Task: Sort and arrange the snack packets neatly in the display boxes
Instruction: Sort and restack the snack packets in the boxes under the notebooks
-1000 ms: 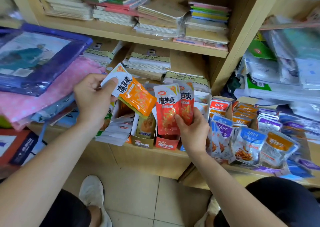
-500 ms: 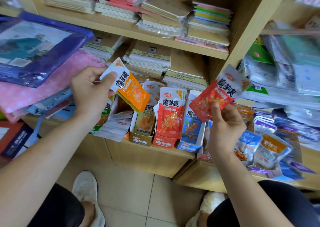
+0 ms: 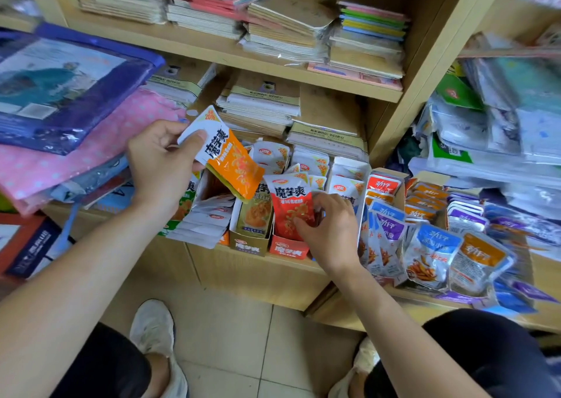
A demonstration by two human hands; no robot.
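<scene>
From the head camera, your left hand (image 3: 161, 167) is raised above the boxes at the left. It pinches the white top corner of an orange packet (image 3: 232, 167), with your thumb flat on the front and the other fingers curled behind. The packet hangs tilted, its lower end down to the right over the open boxes. A greenish edge runs along its underside, and you cannot tell whether that is a second packet. Your right hand (image 3: 331, 230) is lower and to the right, fingers curled round the right edge of a red packet (image 3: 290, 203) and thumb on its front near the bottom. That red packet stands upright at the front of the red box (image 3: 288, 249), which sits at the edge of the shelf (image 3: 258, 273). Just left of it is an olive box (image 3: 249, 245) with a yellowish packet upright inside. Left again, a slumped pile of white packets (image 3: 206, 218) spills forward over the edge. More white-topped packets stand in rows behind the boxes. Right of your right hand, blue packets (image 3: 431, 255) and an orange-labelled one lean in front of further boxes of red, orange and purple ones. Stacked notebooks (image 3: 264, 100) fill the shelves above, a purple bag (image 3: 69, 85) lies at the left, and your shoe (image 3: 151, 327) shows on the tiled floor (image 3: 230, 337) below
</scene>
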